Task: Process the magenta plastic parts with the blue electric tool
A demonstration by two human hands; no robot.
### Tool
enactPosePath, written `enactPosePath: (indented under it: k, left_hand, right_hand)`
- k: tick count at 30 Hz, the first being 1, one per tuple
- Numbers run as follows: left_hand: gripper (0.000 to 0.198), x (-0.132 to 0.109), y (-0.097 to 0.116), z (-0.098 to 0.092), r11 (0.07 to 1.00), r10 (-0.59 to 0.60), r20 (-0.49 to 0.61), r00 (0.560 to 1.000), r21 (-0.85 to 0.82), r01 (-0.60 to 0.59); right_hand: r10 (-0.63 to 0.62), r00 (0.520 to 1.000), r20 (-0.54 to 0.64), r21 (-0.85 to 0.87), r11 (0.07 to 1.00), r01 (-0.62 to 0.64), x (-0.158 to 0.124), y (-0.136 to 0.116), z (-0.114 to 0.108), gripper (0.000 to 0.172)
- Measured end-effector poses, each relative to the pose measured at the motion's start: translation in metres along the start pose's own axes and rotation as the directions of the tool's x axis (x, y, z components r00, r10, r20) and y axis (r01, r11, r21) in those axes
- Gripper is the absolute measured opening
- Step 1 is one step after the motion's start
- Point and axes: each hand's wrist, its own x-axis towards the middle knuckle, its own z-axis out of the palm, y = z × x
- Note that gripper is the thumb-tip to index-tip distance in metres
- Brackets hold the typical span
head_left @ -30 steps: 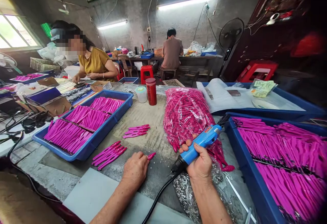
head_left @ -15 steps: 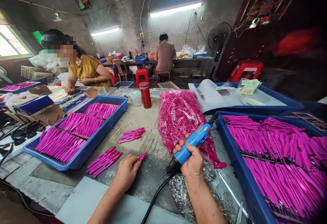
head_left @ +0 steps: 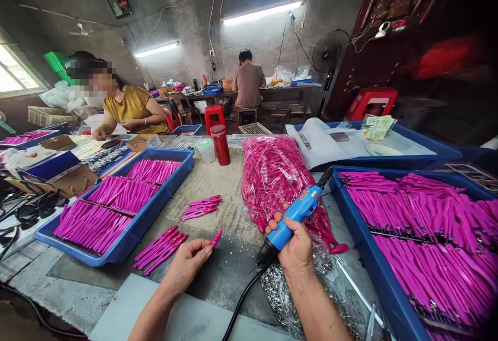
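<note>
My right hand [head_left: 296, 247] grips a blue electric screwdriver [head_left: 292, 221] with its black cord running back toward me. My left hand [head_left: 187, 264] pinches a small pink plastic piece [head_left: 215, 238] just above the grey table top [head_left: 229, 273]. A clear bag stuffed with pink parts [head_left: 277, 176] lies right behind the screwdriver. Two small piles of pink pieces [head_left: 160, 246] lie loose on the table to the left of my left hand. A bag of small metal screws [head_left: 280, 290] lies under my right wrist.
Blue trays of pink pieces stand at the left [head_left: 116, 201] and right [head_left: 420, 237]. A red canister [head_left: 220, 144] and a white cup [head_left: 206, 150] stand behind. A person in a yellow top [head_left: 128, 110] works at the left; another person [head_left: 248, 83] sits at the back bench.
My left hand has lifted and turned slightly with the pink piece. The view has shifted a little to the right; my right hand keeps its hold on the screwdriver.
</note>
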Motion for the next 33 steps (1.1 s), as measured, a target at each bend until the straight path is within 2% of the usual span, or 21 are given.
enactPosePath:
  k: [6,11,14,16,19,21,23,25,29,33]
  left_hand:
    - [0.049,-0.006,0.004,-0.001,0.986,-0.044,0.066,0.997,-0.156,0.053]
    - [0.049,-0.005,0.001,-0.001,0.989,-0.049,0.087,0.995,-0.134,0.060]
    - [0.045,-0.002,-0.007,0.002,0.997,0.045,0.042,0.998,0.056,-0.047]
    - [0.039,0.000,-0.015,0.006,0.944,0.192,-0.026,0.981,0.279,-0.177]
    - [0.033,0.003,-0.029,0.013,0.741,0.409,-0.057,0.911,0.603,-0.295]
    - [0.031,0.004,-0.036,0.018,0.608,0.460,-0.023,0.888,0.737,-0.295]
    - [0.030,0.003,-0.038,0.024,0.518,0.449,0.010,0.893,0.812,-0.270]
    - [0.029,0.002,-0.036,0.028,0.490,0.405,0.027,0.914,0.837,-0.242]
    - [0.028,-0.001,-0.029,0.031,0.552,0.301,0.014,0.954,0.813,-0.186]
    - [0.026,-0.002,-0.024,0.032,0.608,0.233,-0.001,0.973,0.780,-0.145]
  right_hand:
    - [0.007,1.000,0.005,0.003,1.000,-0.007,0.000,-0.001,0.000,0.054]
    - [0.014,1.000,0.007,0.003,1.000,-0.014,0.000,-0.001,0.001,0.054]
    - [0.025,1.000,-0.001,0.013,1.000,-0.025,-0.001,-0.001,0.001,0.055]
    - [0.016,1.000,-0.007,0.016,1.000,-0.016,-0.001,-0.001,0.001,0.055]
    - [0.006,1.000,-0.009,-0.007,1.000,-0.006,-0.002,-0.001,0.001,0.055]
    - [-0.003,1.000,-0.002,-0.032,0.999,0.003,-0.003,-0.001,0.001,0.056]
    - [-0.030,0.999,0.021,-0.071,0.997,0.032,-0.005,0.000,0.002,0.056]
    - [-0.066,0.996,0.067,-0.123,0.990,0.074,-0.008,0.000,0.003,0.053]
    - [-0.089,0.982,0.168,-0.202,0.972,0.123,-0.016,0.000,0.012,0.051]
    - [-0.097,0.969,0.228,-0.256,0.954,0.156,-0.026,0.001,0.031,0.050]
